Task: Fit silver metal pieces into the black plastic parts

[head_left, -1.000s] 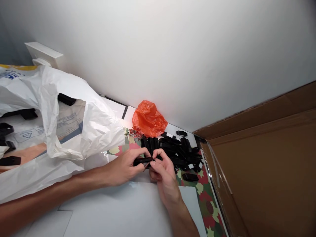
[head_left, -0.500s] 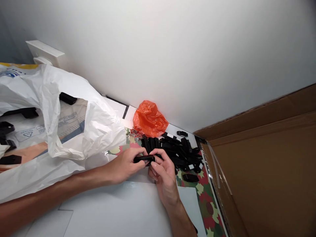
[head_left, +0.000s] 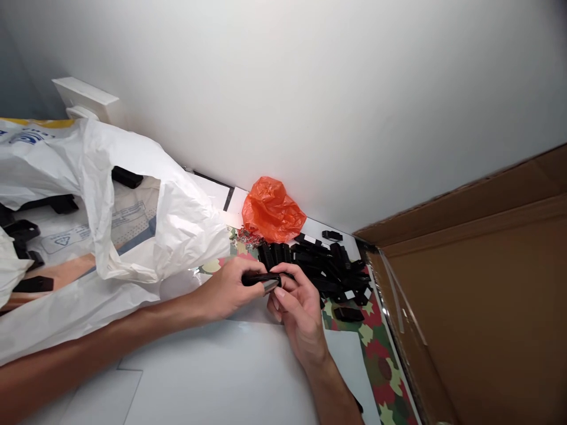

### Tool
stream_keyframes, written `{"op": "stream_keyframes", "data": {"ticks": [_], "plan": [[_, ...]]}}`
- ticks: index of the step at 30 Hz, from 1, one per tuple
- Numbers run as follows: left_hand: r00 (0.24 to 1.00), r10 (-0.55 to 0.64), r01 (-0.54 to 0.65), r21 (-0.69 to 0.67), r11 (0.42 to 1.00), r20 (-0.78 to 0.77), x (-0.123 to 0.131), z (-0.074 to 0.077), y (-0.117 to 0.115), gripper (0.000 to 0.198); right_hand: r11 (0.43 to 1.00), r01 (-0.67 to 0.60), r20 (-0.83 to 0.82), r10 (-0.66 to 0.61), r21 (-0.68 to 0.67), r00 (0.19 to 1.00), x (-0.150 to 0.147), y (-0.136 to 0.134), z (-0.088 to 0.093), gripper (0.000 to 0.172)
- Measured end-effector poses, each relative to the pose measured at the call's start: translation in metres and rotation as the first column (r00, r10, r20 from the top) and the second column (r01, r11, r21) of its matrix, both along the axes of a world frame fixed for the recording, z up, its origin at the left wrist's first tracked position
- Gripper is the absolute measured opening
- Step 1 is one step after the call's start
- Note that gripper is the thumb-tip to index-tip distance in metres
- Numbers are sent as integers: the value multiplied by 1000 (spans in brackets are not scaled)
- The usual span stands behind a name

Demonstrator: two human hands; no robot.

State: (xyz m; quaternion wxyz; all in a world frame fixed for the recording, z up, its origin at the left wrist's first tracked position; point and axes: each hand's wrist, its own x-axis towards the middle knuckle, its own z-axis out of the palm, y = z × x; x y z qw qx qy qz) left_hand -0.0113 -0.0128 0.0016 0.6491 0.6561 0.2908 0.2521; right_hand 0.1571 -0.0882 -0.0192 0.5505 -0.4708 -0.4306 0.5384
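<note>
Between my two hands is a small, long black plastic piece (head_left: 253, 278), with a shiny greyish face turned toward me at its right part. My left hand (head_left: 230, 286) grips its left end between thumb and fingers. At the other end, the fingertips of my right hand (head_left: 297, 301) are closed around it, hiding part of that end. Just beyond my hands lies a heap of similar black pieces (head_left: 328, 274), several with white rectangles. One black piece (head_left: 349, 314) lies apart, right of my right hand.
A white plastic bag (head_left: 190, 230) with black parts inside spreads over the left. An orange bag (head_left: 272, 212) lies against the wall, beside small shiny metal bits (head_left: 248, 236). On the right stands a cardboard box (head_left: 487, 295). White sheets (head_left: 212, 372) cover the camouflage-patterned surface (head_left: 385, 378).
The held black piece has been tilted, so its greyish face now shows between my hands. Both hands keep their hold. The whole view has shifted slightly.
</note>
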Motion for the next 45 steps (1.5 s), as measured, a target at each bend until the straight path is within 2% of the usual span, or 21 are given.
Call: {"op": "stream_keyframes", "data": {"ticks": [9, 17, 23, 28, 40, 45], "plan": [[1000, 17, -16, 19, 1000, -22, 1, 2, 1, 41, 1000, 8, -16, -8, -4, 1000, -1, 0, 5, 34], [1000, -25, 25, 28, 999, -9, 1, 5, 4, 38, 1000, 2, -44, -2, -1, 999, 0, 2, 8, 35], [999, -2, 3, 29, 1000, -35, 1, 8, 4, 38, 1000, 2, -15, -2, 29, 1000, -2, 1, 9, 36], [1000, -21, 21, 20, 1000, -15, -1, 9, 3, 30, 998, 6, -14, -5, 64, 1000, 0, 1, 9, 33], [995, -95, 96, -36, 995, 36, 0, 13, 3, 29, 997, -29, -86, 35, 68, 996, 0, 3, 7, 33], [995, -92, 92, -9, 996, 35, 0, 12, 4, 31, 997, -35, -97, 41, 68, 994, 0, 3, 7, 32]]}}
